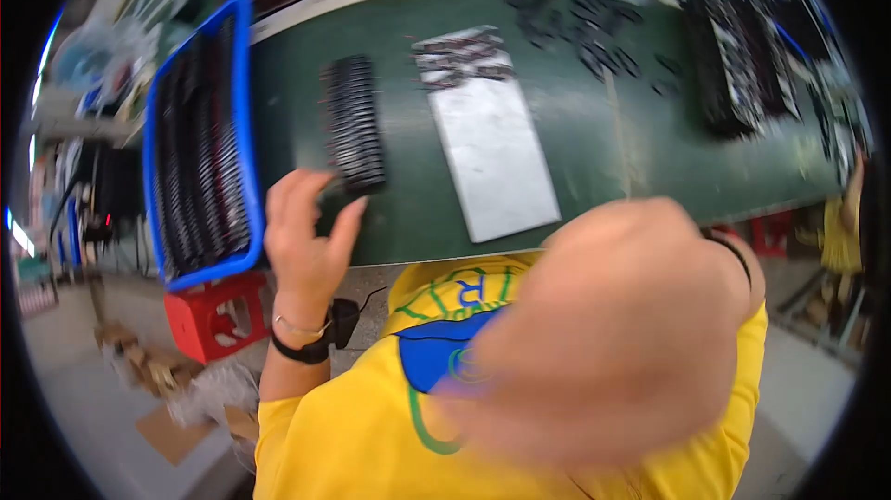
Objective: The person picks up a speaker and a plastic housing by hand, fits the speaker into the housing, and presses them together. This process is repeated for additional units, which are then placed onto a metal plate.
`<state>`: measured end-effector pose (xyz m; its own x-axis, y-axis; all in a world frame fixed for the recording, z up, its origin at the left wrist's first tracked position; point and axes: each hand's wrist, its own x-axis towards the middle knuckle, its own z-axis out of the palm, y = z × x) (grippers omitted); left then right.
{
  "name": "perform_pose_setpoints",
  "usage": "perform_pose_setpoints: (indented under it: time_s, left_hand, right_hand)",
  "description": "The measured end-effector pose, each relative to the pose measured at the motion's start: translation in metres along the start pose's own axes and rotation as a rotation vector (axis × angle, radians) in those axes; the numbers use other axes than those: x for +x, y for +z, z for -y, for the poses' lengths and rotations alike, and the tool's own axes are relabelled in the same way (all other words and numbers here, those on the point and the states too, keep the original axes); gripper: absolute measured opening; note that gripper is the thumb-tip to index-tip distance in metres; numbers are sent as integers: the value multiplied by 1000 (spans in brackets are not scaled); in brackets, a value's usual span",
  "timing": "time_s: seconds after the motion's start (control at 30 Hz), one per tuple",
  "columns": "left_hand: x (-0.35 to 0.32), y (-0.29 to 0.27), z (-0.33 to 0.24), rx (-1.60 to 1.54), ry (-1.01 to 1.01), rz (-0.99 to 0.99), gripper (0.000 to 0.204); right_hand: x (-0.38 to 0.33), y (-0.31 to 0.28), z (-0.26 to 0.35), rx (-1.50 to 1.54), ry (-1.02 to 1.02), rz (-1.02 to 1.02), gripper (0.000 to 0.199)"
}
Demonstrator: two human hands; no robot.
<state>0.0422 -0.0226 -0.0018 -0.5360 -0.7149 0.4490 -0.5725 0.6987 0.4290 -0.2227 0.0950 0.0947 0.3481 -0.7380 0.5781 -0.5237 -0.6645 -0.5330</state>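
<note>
My left hand (311, 229) is at the near left of the green table, thumb and fingers curved and apart. Its fingertips are by the near end of a tight row of small black parts (355, 124) with thin reddish ends along one side; whether they touch it I cannot tell. My right hand (613, 333) is raised close to the camera, large and smeared by motion, its fingers not readable. Between the hands lies a pale flat board (497, 161). Across its far end rest several small dark pieces with reddish wires (464, 59).
A blue tray (246, 119) packed with rows of black parts stands at the left, above a red stool (218, 319). Loose black rings (599, 40) lie scattered at the far side of the green table (594, 147). Dark stacked bundles (738, 64) sit at the right.
</note>
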Motion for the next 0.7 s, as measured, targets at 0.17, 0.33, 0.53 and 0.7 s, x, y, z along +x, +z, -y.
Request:
perform_pose_setpoints:
  time_s: [0.17,0.33,0.53,0.7]
  left_hand:
    - [-15,12,-9,-172,65,-65,24]
    - [-13,16,-15,-237,133,-81,17]
    - [-10,12,-11,-246,210,-108,17]
    - [-8,11,-12,-266,200,-116,17]
  right_hand:
    - [0,-17,21,192,-100,89,10]
    - [22,-16,16,405,-337,257,11]
    - [-7,5,-99,-290,423,-51,17]
    - [2,20,-136,-400,419,59,20]
